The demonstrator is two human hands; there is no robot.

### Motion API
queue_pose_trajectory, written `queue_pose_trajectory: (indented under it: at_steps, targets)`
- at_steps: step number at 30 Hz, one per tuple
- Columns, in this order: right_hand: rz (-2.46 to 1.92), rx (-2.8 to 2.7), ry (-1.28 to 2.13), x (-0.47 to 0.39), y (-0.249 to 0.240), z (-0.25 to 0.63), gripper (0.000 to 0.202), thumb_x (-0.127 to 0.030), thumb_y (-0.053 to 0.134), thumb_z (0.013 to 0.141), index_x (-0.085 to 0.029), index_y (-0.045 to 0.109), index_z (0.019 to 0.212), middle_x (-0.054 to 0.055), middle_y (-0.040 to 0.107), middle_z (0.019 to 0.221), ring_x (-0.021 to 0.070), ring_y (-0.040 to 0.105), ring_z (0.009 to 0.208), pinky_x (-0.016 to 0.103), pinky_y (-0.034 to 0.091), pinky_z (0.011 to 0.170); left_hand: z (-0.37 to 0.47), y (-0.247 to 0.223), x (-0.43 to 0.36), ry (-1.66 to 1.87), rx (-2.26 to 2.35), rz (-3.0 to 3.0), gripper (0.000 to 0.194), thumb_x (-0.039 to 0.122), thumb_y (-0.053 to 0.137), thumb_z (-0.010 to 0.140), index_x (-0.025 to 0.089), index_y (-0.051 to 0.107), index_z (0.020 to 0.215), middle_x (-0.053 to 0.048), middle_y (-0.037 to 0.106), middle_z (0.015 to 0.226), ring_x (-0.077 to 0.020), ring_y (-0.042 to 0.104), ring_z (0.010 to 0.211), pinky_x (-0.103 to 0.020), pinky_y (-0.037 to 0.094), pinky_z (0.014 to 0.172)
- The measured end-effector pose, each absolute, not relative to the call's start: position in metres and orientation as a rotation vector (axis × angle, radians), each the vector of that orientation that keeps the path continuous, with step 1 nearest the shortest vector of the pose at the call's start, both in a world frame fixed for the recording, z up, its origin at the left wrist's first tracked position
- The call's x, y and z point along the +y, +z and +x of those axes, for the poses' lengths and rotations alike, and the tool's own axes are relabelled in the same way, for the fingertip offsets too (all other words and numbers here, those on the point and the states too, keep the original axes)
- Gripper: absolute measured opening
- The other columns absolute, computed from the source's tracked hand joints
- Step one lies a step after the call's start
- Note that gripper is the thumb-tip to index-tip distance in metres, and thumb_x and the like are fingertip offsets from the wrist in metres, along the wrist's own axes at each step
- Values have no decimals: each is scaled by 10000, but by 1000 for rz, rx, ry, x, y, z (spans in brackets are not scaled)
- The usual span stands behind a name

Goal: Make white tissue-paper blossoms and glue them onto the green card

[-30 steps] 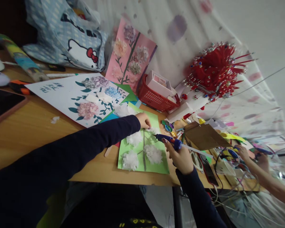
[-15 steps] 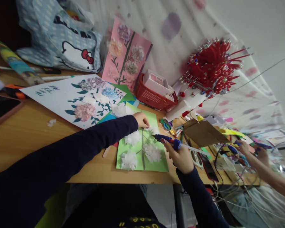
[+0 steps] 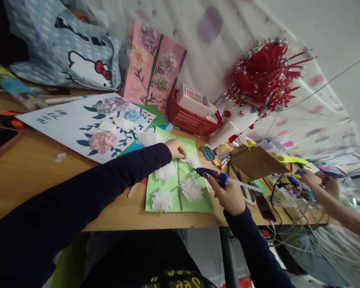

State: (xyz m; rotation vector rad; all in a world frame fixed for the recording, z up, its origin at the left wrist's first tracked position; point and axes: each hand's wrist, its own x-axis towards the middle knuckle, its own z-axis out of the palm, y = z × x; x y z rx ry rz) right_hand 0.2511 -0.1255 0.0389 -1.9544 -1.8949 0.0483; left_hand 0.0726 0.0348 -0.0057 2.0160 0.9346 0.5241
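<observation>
A light green sheet lies on the table, with several white tissue-paper flowers and a dark stem line drawn on it. My left hand reaches over the sheet's upper part, fingertips pinched at the edge of the upper-right tissue-paper flower. In my right hand is a blue glue gun, a white glue stick jutting from its back. Its nozzle points left, close beside that flower; whether it touches is too small to tell.
Left lies a white flower picture; behind stand a pink flower card, a red basket and a blue-checked bag. Right are scissors, a phone, cables and cardboard. Another person's hands work at far right.
The whole view has shifted slightly. Both hands keep nearly the same place over the green sheet, and the glue gun nozzle stays near the upper-right flower.
</observation>
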Motion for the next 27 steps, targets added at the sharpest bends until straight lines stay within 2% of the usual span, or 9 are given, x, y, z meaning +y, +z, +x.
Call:
queue_pose_trajectory:
  at_steps: [6,16,23,27]
  targets:
    - [-2015,-1933,10,-126,35,255,452,-558,446,822,-197,718,831,20,611,475,161,579,447,252,407,464,75,-11,38,530,920,2017,209,190,670,662,148,741,854,-41,733,807,-140,667,789,-161,482,677]
    - [-1988,-1915,161,-123,32,253,447,-553,447,820,-191,708,814,22,606,483,172,590,478,262,427,490,74,-10,38,521,917,2022,239,187,666,671,123,734,891,-70,732,840,-148,669,787,-176,481,689]
    - [-2034,-1903,68,-119,32,250,477,-578,436,813,-191,623,605,26,618,515,154,576,496,266,437,530,74,-13,39,530,900,2005,251,188,666,670,105,730,897,-87,730,854,-150,670,797,-170,481,698]
    - [-2003,-1931,189,-119,35,248,474,-561,428,827,-190,615,599,14,619,516,144,566,505,257,420,527,75,-13,39,535,898,1990,232,176,664,663,108,734,873,-83,731,835,-153,669,784,-177,484,692]
